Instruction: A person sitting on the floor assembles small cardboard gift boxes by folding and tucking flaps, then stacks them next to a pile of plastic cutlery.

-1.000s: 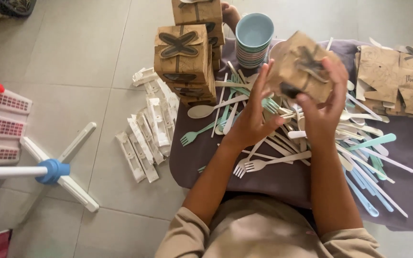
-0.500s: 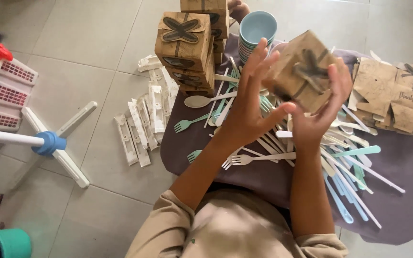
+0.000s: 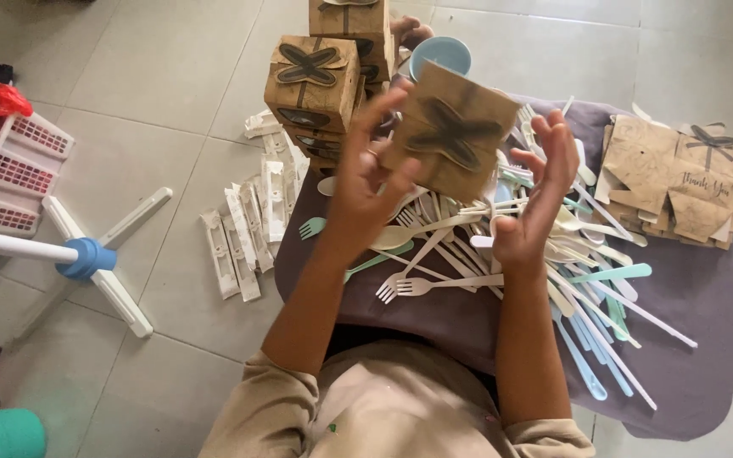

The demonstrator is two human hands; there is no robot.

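Pale tiled floor (image 3: 129, 76) (daylit)

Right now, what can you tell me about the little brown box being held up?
The box looks like brown kraft cardboard, roughly cube-shaped, with a dark bow-like cross on the face toward the camera. It is closed and tilted, raised above the heap of cutlery. The left hand grips its left side with fingers spread; the right hand is open just to its right, barely touching if at all.

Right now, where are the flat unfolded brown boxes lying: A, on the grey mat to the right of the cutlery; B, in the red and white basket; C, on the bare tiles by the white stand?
A: the flat unfolded boxes lie stacked on the grey mat, to the right of the cutlery pile.
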